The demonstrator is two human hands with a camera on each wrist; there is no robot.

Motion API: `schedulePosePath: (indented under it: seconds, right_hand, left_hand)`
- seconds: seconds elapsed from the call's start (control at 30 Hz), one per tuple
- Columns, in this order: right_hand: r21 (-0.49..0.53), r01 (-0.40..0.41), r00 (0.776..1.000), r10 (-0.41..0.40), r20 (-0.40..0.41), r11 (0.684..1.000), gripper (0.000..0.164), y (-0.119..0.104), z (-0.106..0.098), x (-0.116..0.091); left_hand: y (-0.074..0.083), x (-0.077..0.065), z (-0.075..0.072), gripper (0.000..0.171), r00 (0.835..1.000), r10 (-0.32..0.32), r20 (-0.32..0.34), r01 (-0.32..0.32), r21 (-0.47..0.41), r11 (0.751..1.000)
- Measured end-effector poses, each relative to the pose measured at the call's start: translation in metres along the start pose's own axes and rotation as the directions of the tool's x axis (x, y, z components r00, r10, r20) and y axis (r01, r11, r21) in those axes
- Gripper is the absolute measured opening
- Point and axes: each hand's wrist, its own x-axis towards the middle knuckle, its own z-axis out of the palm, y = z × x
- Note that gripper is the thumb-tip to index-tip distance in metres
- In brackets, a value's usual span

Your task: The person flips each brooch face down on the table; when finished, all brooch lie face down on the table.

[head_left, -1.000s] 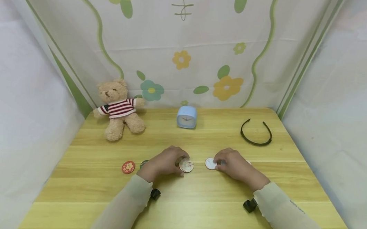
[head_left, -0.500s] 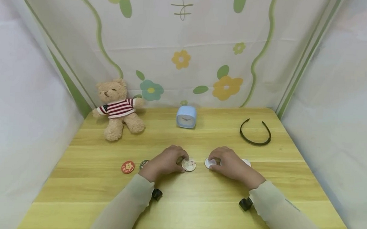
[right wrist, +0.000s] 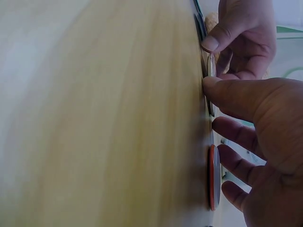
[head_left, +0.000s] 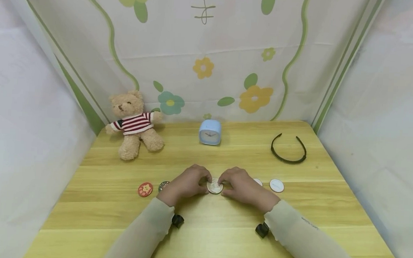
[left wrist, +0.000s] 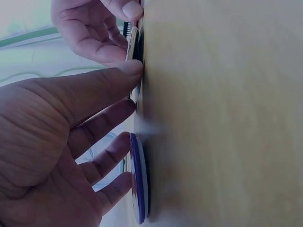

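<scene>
In the head view a pale, gold-edged round badge lies between my two hands at mid-table. My left hand pinches its left edge with thumb and fingers, and my right hand pinches the right edge. The left wrist view shows my left thumb against its rim. A dark-rimmed badge is close to my other left fingers there. In the right wrist view a red-rimmed badge sits by my right hand's lower fingers. My left hand partly covers a green badge.
A red star badge lies far left, a white badge to the right, and another white one half behind my right hand. A teddy bear, blue clock and black headband stand farther back.
My right hand has left a white badge and moved left to the pale badge. My left hand has shifted that pale badge slightly right.
</scene>
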Motion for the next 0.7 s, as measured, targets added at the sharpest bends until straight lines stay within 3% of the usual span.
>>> schedulePosePath:
  seconds: [0.23, 0.43, 0.7]
  right_hand:
    - [-0.019, 0.018, 1.000, -0.019, -0.002, 1.000, 0.019, -0.0046, 0.0015, 0.0024]
    - [0.006, -0.036, 0.999, 0.036, 0.001, 0.999, 0.018, -0.0028, -0.0008, 0.0006]
    - [0.077, -0.051, 0.993, 0.059, -0.102, 0.996, 0.013, 0.0000, 0.0013, 0.0040]
  left_hand:
    - [0.0019, -0.0026, -0.0008, 0.025, 1.000, 0.002, 0.005, -0.003, 0.011, 1.000]
    - [0.0002, -0.0067, -0.0059, 0.025, 1.000, 0.013, 0.015, -0.012, -0.027, 1.000]
    - [0.0067, -0.0053, -0.0075, 0.021, 0.995, 0.008, -0.102, -0.010, -0.018, 1.000]
